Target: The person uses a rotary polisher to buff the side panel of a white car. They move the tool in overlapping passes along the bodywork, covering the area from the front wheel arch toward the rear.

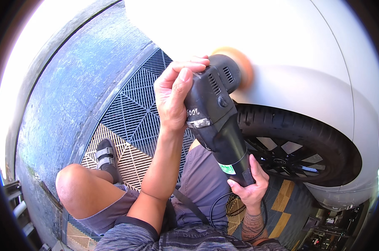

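Note:
A black power polisher point(216, 113) with vent slots and a green sticker reaches diagonally up to a white car's body panel point(289, 46). Its round orange pad point(246, 69) lies against the panel just above the wheel arch, its rim blurred. My left hand point(177, 85) is closed over the left side of the tool's head, fingertips on its top. Lower down, my right hand point(253, 184) grips the rear end of the handle, thumb and fingers around it. A black cord point(214, 205) loops near my right wrist.
Below the pad sits the car's black tyre and spoked wheel point(289, 154). Slatted floor tiles point(135, 104) in dark and tan lie beneath me, with a worn blue-grey floor point(64, 96) beyond. My bent left knee point(74, 184) sticks out at left. Dark shelving or equipment point(331, 234) stands at lower right.

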`<state>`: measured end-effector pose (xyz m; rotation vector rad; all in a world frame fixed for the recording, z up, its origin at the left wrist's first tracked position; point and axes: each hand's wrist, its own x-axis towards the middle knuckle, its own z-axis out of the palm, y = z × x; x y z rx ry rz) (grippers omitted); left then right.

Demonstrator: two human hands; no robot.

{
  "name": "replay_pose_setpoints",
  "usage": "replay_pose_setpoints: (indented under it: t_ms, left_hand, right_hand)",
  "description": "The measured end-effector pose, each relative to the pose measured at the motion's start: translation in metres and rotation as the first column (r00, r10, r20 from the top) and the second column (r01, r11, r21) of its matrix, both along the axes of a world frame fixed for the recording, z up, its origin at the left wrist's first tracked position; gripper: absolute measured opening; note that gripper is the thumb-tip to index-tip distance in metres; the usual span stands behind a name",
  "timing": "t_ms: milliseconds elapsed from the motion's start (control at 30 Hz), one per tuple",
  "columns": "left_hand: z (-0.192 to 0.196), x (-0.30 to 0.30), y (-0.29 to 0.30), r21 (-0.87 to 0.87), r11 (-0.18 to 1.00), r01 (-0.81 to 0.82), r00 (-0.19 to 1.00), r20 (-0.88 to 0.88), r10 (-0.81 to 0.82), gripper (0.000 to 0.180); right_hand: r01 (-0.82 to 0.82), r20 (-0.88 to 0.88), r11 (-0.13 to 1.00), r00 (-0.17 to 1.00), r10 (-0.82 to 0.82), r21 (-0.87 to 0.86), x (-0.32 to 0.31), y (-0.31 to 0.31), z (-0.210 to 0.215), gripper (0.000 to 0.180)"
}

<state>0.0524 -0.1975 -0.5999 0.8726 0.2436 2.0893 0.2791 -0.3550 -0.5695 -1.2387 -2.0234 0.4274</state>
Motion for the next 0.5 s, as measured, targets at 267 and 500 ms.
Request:
replay_pose_setpoints:
  t_ms: [267, 500]
  left_hand:
    - [0.0024, -0.0008, -0.0019, -0.021, 1.0, -0.01, 1.0, -0.019, 0.01, 0.025]
    - [0.0029, -0.0012, -0.0011, -0.014, 1.0, -0.009, 1.0, -0.007, 0.009, 0.023]
  right_hand:
    - [-0.003, -0.005, 1.0, 1.0, 0.003, -0.002, 0.0002, 0.001, 0.0006, 0.082]
    - [-0.003, -0.003, 1.0, 1.0, 0.003, 0.001, 0.0005, 0.0027, -0.0006, 0.081]
